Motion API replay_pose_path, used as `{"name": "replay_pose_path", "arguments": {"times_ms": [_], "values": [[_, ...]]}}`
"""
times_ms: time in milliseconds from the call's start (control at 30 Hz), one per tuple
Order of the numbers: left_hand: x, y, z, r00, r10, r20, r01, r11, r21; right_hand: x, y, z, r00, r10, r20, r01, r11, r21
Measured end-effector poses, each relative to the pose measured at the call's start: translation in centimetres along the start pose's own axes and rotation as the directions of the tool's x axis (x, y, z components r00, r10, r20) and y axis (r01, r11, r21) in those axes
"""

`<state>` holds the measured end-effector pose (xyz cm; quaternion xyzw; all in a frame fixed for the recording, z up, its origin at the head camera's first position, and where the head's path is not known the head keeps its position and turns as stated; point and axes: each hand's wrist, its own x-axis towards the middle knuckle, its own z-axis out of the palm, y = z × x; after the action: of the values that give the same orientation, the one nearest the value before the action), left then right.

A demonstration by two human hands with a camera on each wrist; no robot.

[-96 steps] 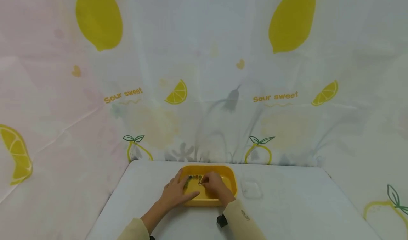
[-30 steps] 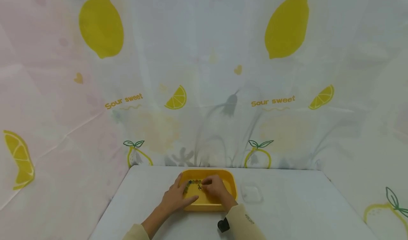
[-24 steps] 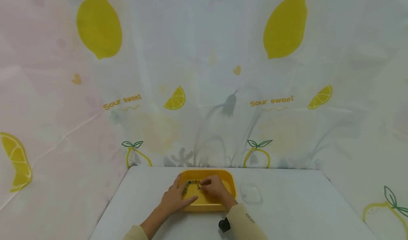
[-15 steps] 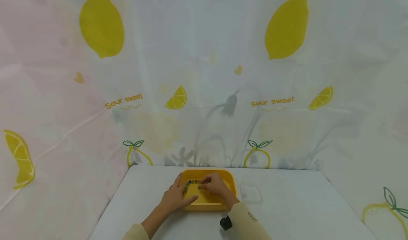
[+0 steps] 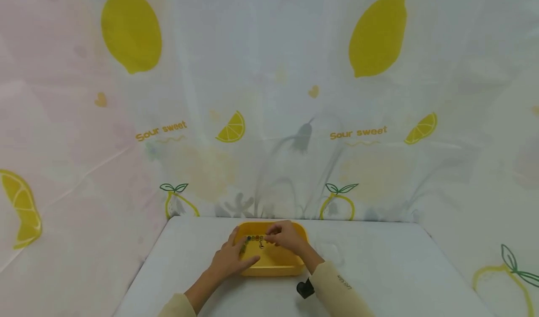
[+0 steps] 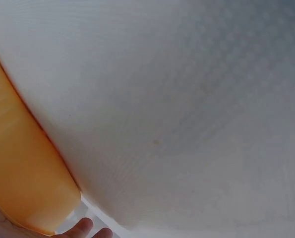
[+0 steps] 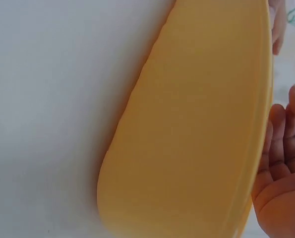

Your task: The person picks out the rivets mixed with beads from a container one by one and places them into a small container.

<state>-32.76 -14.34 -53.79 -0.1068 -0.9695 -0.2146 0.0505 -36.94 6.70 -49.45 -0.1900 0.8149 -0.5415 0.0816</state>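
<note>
A string of round coloured beads (image 5: 255, 238) lies in a yellow tray (image 5: 273, 271), running along the left side and across the upper part. A small metal-looking piece (image 5: 261, 245) hangs off the right end of the row. My left hand (image 5: 229, 258) reaches over the tray's left rim, fingers and thumb stretched out beside the beads and hiding some of them. At the row's right end is my right hand (image 5: 288, 237), fingers bent with the tips close together. Whether a bead or cord sits between those tips is hidden. In the right wrist view, the right hand's curled fingers (image 7: 278, 144) show beyond the tray wall.
A clear plastic container (image 5: 332, 253) stands on the white table (image 5: 379, 270), just right of the tray. Behind the table hangs a lemon-print cloth (image 5: 273, 167). A black wrist device (image 5: 305, 289) sits under the right sleeve.
My right hand has lifted slightly and shifted away from the bead row, uncovering more of its right end. My left hand keeps its place over the tray's left side.
</note>
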Motion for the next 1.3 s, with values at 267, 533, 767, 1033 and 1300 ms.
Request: {"name": "replay_pose_path", "arguments": {"times_ms": [267,533,767,1033,1300], "values": [[0.0,0.1,0.1,1.0,-0.006,0.002,0.006,1.0,-0.011,-0.3,-0.1,-1.7,0.998,0.043,-0.039,-0.045,0.998,-0.053],[0.0,0.3,0.0,1.0,-0.012,0.005,0.012,1.0,-0.022,-1.0,-0.8,-3.8,0.998,0.025,-0.05,-0.029,0.997,-0.078],[-0.1,0.2,-0.3,1.0,-0.002,0.004,0.002,1.0,-0.016,-2.0,-1.5,-6.1,0.997,0.065,-0.05,-0.069,0.993,-0.092],[-0.2,0.3,-0.4,1.0,0.007,-0.009,-0.007,1.0,-0.009,-2.8,-2.0,-9.0,0.985,0.112,-0.13,-0.129,0.983,-0.13],[0.1,0.3,-0.3,1.0,0.013,-0.013,-0.013,1.0,-0.007,-3.9,-2.7,-10.7,0.982,0.129,-0.138,-0.15,0.976,-0.157]]}}
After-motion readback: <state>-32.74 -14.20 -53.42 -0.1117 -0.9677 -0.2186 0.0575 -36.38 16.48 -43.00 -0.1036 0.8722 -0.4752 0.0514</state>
